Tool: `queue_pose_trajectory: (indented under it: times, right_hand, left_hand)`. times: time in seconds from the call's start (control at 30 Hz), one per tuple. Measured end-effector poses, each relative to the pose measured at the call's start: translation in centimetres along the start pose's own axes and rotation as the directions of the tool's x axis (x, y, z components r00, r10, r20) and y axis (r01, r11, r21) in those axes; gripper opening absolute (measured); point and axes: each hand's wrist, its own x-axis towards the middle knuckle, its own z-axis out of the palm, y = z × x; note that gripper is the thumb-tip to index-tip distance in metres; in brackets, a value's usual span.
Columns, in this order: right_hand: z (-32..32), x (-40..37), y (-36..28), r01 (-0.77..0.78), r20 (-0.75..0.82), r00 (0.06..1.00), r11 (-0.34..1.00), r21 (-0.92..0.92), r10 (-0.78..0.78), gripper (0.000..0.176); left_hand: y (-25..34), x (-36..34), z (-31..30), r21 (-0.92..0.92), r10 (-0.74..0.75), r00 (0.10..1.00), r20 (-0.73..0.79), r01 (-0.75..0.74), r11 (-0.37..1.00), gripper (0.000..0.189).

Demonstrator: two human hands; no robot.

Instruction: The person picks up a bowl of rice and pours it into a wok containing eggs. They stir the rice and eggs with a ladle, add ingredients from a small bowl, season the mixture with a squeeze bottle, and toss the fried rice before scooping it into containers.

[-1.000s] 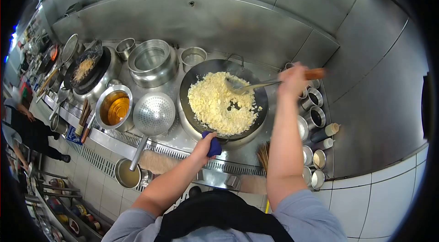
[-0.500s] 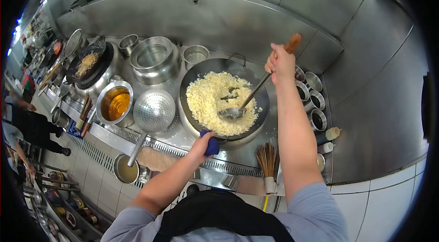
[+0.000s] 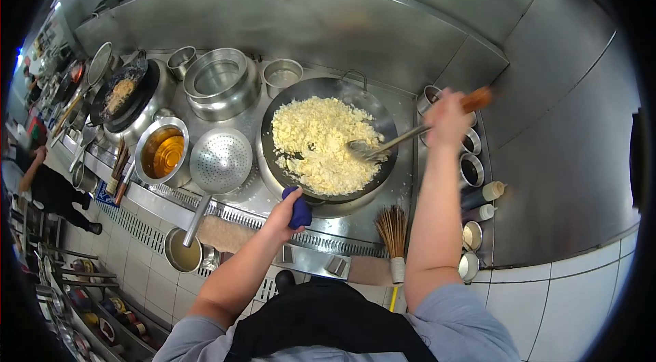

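Wok (image 3: 377, 108) likely heavy, hot, best held at padded rim; cloth (image 3: 301, 211) clutched there by left hand (image 3: 281, 216); stiff ladle (image 3: 404, 137) gripped near wooden end by right hand (image 3: 447, 121)

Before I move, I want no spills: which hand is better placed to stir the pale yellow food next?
Probably the right hand: it grips the brown-handled metal ladle, its head in the food. The left hand holds a dark blue cloth at the black wok.

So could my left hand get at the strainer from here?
Probably yes: the handle of the strainer juts toward you with nothing over it, though your left hand would likely have to release the blue cloth at the wok first.
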Motion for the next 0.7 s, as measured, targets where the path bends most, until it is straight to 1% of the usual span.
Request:
queue_pose_trajectory:
  times: [0.03,0.07,0.1,0.13,0.17,0.23,0.27,0.3,0.33,0.37,0.4,0.47,0.5,0.57,0.6,0.67,0.7]
  right_hand:
    - [0.3,-0.7,3.2,-0.051,0.017,0.999,0.996,0.074,0.050,0.022]
    - [1.4,-1.2,4.5,-0.085,0.111,0.991,0.987,0.138,0.070,0.021]
    - [2.7,-0.3,3.9,-0.165,0.198,0.970,0.981,0.105,0.142,0.021]
    - [4.4,0.9,2.5,-0.241,0.280,0.936,0.968,0.065,0.214,0.021]
    - [5.7,1.2,0.7,-0.244,0.280,0.935,0.967,0.069,0.216,0.021]
    - [8.2,1.2,-1.9,-0.125,0.309,0.945,0.992,0.035,0.108,0.021]
    - [8.4,0.5,-1.1,-0.133,0.309,0.944,0.991,0.036,0.115,0.021]
    - [8.3,-0.7,0.4,-0.042,0.192,0.981,0.997,0.067,0.028,0.020]
    - [8.3,-1.9,2.4,0.055,0.068,0.996,0.995,0.085,-0.061,0.020]
    - [8.0,-2.7,6.9,0.012,-0.058,0.998,0.999,0.030,-0.010,0.018]
    - [8.3,-3.8,6.4,-0.094,0.016,0.996,0.991,0.097,0.093,0.019]
    - [9.4,-2.1,3.9,-0.195,0.114,0.975,0.980,0.028,0.191,0.020]
    - [9.8,-2.3,1.7,-0.190,0.175,0.967,0.982,0.017,0.184,0.020]
    - [10.8,-3.7,-2.7,-0.158,0.313,0.938,0.987,0.001,0.150,0.018]
    - [11.3,-4.3,-1.6,-0.163,0.312,0.937,0.987,-0.009,0.158,0.018]
    - [10.9,-6.6,2.9,-0.015,0.106,0.994,0.982,-0.186,0.035,0.016]
    - [10.2,-5.5,5.7,0.037,0.021,0.999,0.978,-0.205,-0.033,0.016]
  left_hand:
    - [0.2,0.1,0.4,0.015,-0.003,1.000,-0.018,0.004,1.000,0.035]
    - [0.4,0.1,0.7,0.028,-0.009,0.999,-0.037,0.010,1.000,0.035]
    - [0.3,0.5,0.5,0.025,-0.024,1.000,0.020,0.023,0.999,0.034]
    - [-0.1,0.8,0.5,0.024,-0.028,1.000,0.014,0.028,0.999,0.034]
    - [-0.2,1.2,0.7,0.014,-0.029,1.000,-0.012,0.029,0.999,0.034]
    - [-0.3,1.3,1.1,-0.007,-0.028,0.998,-0.063,0.027,1.000,0.036]
    - [-0.4,1.1,0.9,-0.009,-0.030,0.997,-0.070,0.030,1.000,0.036]
    - [-0.5,1.0,0.8,-0.032,-0.029,0.998,-0.056,0.027,0.999,0.037]
    - [-0.7,0.8,0.8,-0.053,-0.028,0.999,-0.039,0.026,0.998,0.038]
    - [-0.5,0.1,1.1,-0.074,-0.036,0.998,-0.046,0.033,0.997,0.041]
    - [-0.2,-0.6,1.4,-0.067,-0.034,0.999,-0.035,0.032,0.997,0.041]
    - [0.4,-1.6,1.7,-0.151,-0.060,0.998,-0.012,0.057,0.987,0.038]
    - [0.4,-0.9,1.4,-0.150,-0.070,0.997,-0.008,0.068,0.986,0.038]
    - [1.4,3.0,0.8,0.038,-0.136,0.990,0.032,0.135,0.990,0.030]
    - [1.5,4.8,0.8,0.032,-0.145,0.989,0.033,0.144,0.989,0.030]
    - [-0.4,6.6,0.3,0.066,-0.055,0.996,-0.065,0.059,0.996,0.022]
    - [-0.6,2.5,1.4,0.062,-0.019,0.999,-0.027,0.021,0.998,0.019]
